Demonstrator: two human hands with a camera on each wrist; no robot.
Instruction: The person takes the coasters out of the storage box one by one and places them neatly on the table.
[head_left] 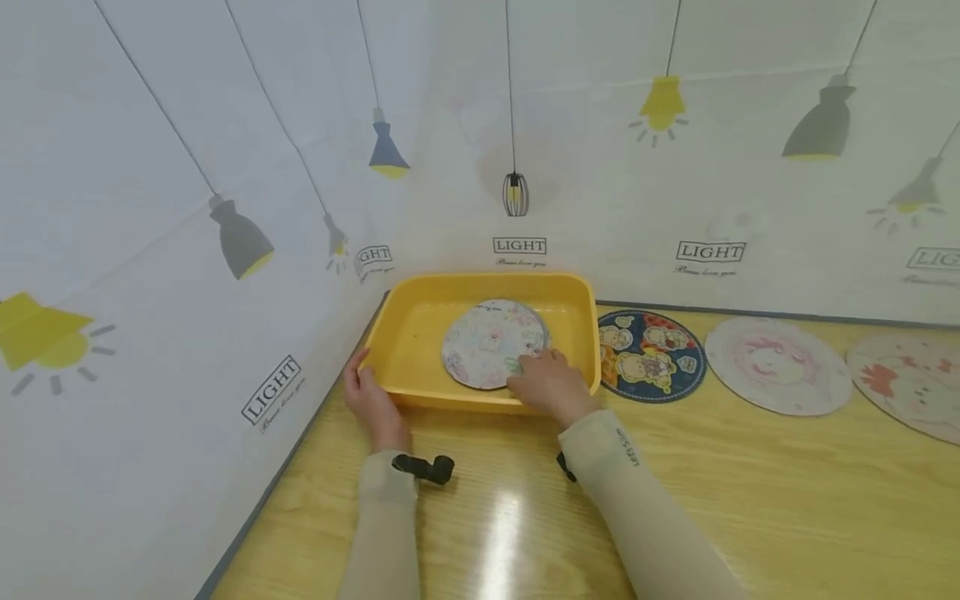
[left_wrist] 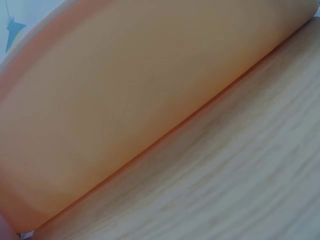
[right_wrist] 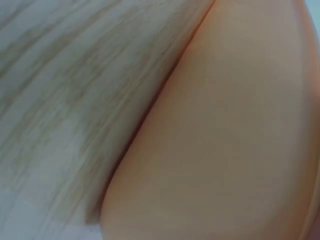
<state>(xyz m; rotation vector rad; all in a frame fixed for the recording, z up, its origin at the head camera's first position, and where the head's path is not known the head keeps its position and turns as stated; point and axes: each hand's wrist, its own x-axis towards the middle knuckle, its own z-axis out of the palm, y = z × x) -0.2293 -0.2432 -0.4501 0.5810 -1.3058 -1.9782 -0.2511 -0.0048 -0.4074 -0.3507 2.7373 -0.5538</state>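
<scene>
A yellow plastic tray sits on the wooden table against the wall. In it lies a round, pale card with coloured drawings; a darker edge shows along its right side. My right hand reaches over the tray's front rim and holds the card's lower right edge with curled fingers; the fingertips are partly hidden. My left hand rests against the tray's front left corner, fingers along its outer side. The left wrist view shows the tray's outer wall, and so does the right wrist view.
To the right of the tray lie a dark blue round card with cartoon bears, a round card with a pink face drawing and another with red drawings. A white lamp-printed sheet covers the walls behind and left.
</scene>
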